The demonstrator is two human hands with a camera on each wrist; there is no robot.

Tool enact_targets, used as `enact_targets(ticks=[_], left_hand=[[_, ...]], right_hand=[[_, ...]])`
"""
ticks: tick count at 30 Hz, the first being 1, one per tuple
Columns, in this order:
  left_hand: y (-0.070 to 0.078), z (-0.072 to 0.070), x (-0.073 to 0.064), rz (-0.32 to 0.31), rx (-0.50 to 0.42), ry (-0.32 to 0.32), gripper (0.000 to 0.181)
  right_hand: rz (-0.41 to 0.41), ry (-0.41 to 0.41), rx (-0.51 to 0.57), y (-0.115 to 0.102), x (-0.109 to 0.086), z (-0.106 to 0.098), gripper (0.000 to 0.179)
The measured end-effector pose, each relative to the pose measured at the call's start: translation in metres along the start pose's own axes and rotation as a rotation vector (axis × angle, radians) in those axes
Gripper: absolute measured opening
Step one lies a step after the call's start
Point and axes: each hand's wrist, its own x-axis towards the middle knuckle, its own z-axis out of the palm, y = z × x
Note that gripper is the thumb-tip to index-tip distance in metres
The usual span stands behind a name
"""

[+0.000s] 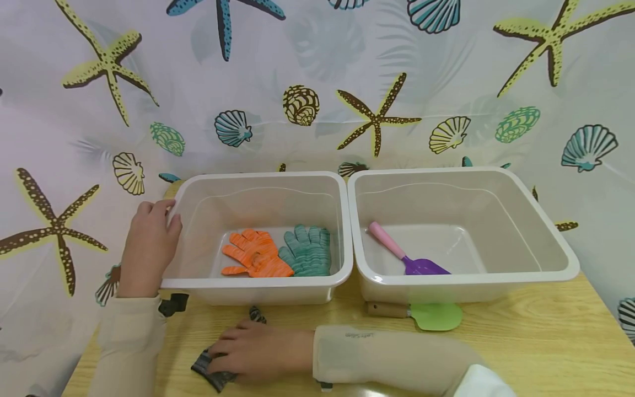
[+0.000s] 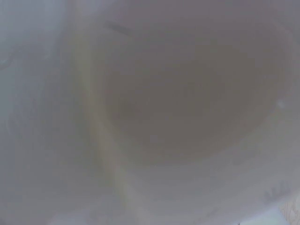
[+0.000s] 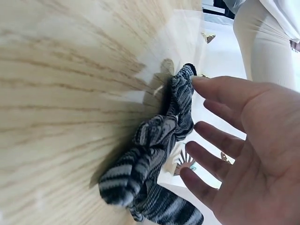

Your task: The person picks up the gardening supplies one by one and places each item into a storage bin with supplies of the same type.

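Note:
In the head view my left hand (image 1: pixel 151 242) is at the left rim of the left white bin (image 1: pixel 268 283), gripping it with the thumb over the edge. The left wrist view is a blur of pale surface. My right hand (image 1: pixel 258 350) reaches over a crumpled black-and-grey striped knit glove (image 1: pixel 213 374) on the table in front of that bin. From the right wrist, the fingers look spread and loosely bent, with the thumb tip close to one end of the glove (image 3: pixel 157 136). Inside the left bin lie an orange glove (image 1: pixel 258 253) and a green glove (image 1: pixel 307 251).
A second white bin (image 1: pixel 466 279) stands against the first on the right, holding a purple scoop with a pink handle (image 1: pixel 389 241). In front of it lies a green spatula with a wooden handle (image 1: pixel 436 317). A patterned curtain (image 1: pixel 317 60) hangs behind the wooden table (image 1: pixel 536 336).

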Motion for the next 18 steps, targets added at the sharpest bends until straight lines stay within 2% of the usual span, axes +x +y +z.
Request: enact_targets(ticks=[5,9,18], left_hand=[[0.0,0.0,0.0,0.0,-0.004,-0.004,0.039],[0.001,0.0,0.0,-0.013,-0.004,-0.024,0.04],[0.001,-0.001,0.0,-0.017,0.0,-0.026,0.04]], right_hand=[[0.0,0.05,-0.03,-0.001,0.005,0.003,0.042],[0.003,0.052,-0.029,-0.001,0.007,0.006,0.039],[0.03,0.061,-0.027,0.0,0.014,0.012,0.034]])
